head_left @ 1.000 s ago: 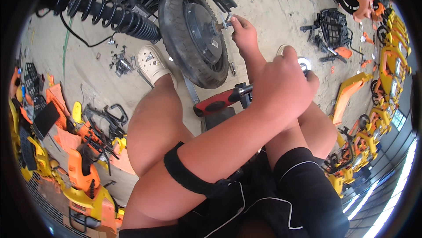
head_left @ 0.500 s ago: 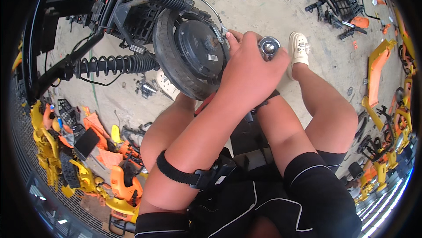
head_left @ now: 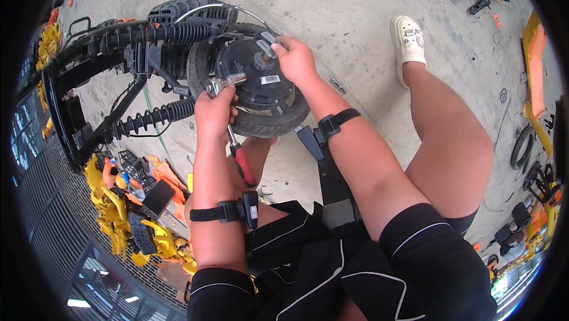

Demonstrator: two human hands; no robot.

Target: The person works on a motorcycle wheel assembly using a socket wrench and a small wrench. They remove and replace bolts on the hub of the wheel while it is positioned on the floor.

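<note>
My left hand [head_left: 214, 110] is closed around a ratchet wrench [head_left: 242, 165] with a red and black handle. Its silver head, with a socket pointing right, shows above my fist, over the wheel's left part. My right hand [head_left: 294, 60] pinches a small grey metal piece [head_left: 268, 42] at the hub's upper right, near the axle. Whether that piece is fastened to the axle I cannot tell. The black hub wheel [head_left: 268, 98] with its tyre lies tilted in front of me, joined to a black frame. A silver-grey cable [head_left: 204, 7] runs along its top towards my right hand.
Black coil-spring shock absorbers [head_left: 155, 118] and frame tubes [head_left: 68, 116] extend left. Small metal parts [head_left: 338, 85] lie on the concrete floor right of the wheel. Yellow and orange plastic pieces [head_left: 112, 208] are piled at left; more orange panels [head_left: 533, 66] stand at right.
My hands have moved apart: the left, now with the ratchet wrench, has gone left over the wheel, and the right has come to the hub. The wheel appears further left and more fully in view.
</note>
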